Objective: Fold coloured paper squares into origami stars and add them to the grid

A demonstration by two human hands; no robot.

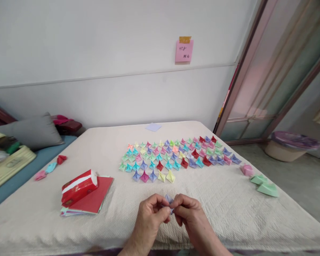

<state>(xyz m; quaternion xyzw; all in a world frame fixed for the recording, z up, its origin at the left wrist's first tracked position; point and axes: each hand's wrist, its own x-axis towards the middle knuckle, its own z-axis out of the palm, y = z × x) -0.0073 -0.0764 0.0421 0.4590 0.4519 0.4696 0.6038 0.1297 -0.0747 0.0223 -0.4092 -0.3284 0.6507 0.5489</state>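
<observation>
Lavender paper, a small half-folded piece (169, 201), is pinched between the fingertips of both hands at the near edge of the table. The left hand (149, 215) presses thumb and forefinger together on its left side; the right hand (188, 212) nips the right side the same way, fingers curled in close, so little of the paper shows and its fold stage cannot be told.

Just beyond the hands, on the cream textured tablecloth (216, 206), lies a broad patch of finished folded paper shapes (176, 156) in rows: teal, green, pink, red, purple, yellow. Dozens look complete, and the nearest row (153, 176) holds only a few, so by my reckoning the work is well along with that row partly filled and the piece in hand not yet finished.

To the left a red packet (78, 186) rests on a stack of coloured paper sheets (92, 202), suggesting stock remains. Further left lie three loose folded pieces (50, 167); to the right, a pink piece (246, 169) and two green ones (264, 185). A pale sheet (153, 127) lies at the far edge, and a pink note (184, 51) hangs on the wall.
</observation>
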